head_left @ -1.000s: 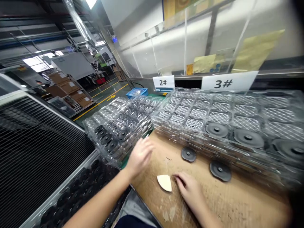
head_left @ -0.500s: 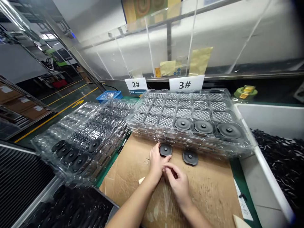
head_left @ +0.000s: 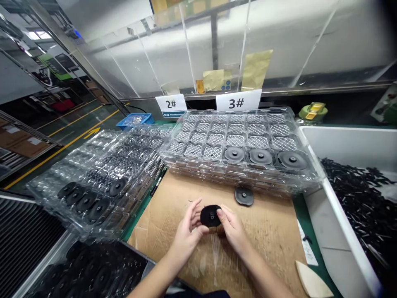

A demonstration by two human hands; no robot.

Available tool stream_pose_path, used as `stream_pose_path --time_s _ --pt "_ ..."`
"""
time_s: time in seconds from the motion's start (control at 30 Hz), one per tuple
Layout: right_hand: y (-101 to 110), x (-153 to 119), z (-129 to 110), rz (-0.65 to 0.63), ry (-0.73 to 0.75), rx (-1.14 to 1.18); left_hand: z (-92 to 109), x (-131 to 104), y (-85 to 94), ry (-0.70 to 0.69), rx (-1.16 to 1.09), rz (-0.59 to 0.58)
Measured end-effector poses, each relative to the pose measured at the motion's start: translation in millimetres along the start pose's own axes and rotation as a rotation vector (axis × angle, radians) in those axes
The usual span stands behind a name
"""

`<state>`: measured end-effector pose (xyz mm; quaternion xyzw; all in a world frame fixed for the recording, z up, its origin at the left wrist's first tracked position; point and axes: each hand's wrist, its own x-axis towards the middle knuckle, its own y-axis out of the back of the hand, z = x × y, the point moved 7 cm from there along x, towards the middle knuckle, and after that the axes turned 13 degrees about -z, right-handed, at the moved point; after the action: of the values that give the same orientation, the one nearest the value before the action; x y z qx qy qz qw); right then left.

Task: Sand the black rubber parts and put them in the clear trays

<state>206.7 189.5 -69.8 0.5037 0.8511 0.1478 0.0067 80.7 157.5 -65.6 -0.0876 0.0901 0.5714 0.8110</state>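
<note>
Holding the black disc (head_left: 211, 216) over the cardboard sheet (head_left: 266, 244), the person has it tilted toward the camera, its face and central boss in view. The right hand (head_left: 232, 231) pinches its right edge, thumb on the face; the left hand (head_left: 187, 227) curves loosely around the left edge, digits parted, and whether the fingertips touch cannot be told. Handling it well would probably mean a light grip near the rim, with the boss uncovered and the right pinch kept until the left is secure.

Cardboard lies bare below the hands and to their right, giving the easiest room to move. Ahead, a grey disc (head_left: 244, 196) lies just before the front edge of the tray stack (head_left: 189, 165), so forward reach is tight. The left tray stack (head_left: 141, 192) flanks the sheet; rightward, beyond a green strip of tabletop (head_left: 300, 209), rises the white bin's wall (head_left: 333, 231).
</note>
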Motion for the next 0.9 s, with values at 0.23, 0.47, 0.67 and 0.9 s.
stream_pose_path --time_s 0.23,0.47,0.67,0.9 --pt "-24.7 -2.6 -31.4 -0.288 0.167 -0.167 -17.9 -24.7 -20.8 0.316 -0.503 -0.382" --pt "-37.6 -0.5 -47.3 -0.343 0.078 -0.295 -15.9 -54.4 -13.9 0.28 -0.793 -0.462" --pt "-47.6 -17.3 -2.1 -0.123 -0.255 -0.489 -25.6 -69.1 27.3 0.077 -1.079 -0.128" --pt "-97.3 -33.5 -2.4 -0.152 -0.28 -0.592 -47.4 -72.6 53.3 0.076 -1.182 0.111"
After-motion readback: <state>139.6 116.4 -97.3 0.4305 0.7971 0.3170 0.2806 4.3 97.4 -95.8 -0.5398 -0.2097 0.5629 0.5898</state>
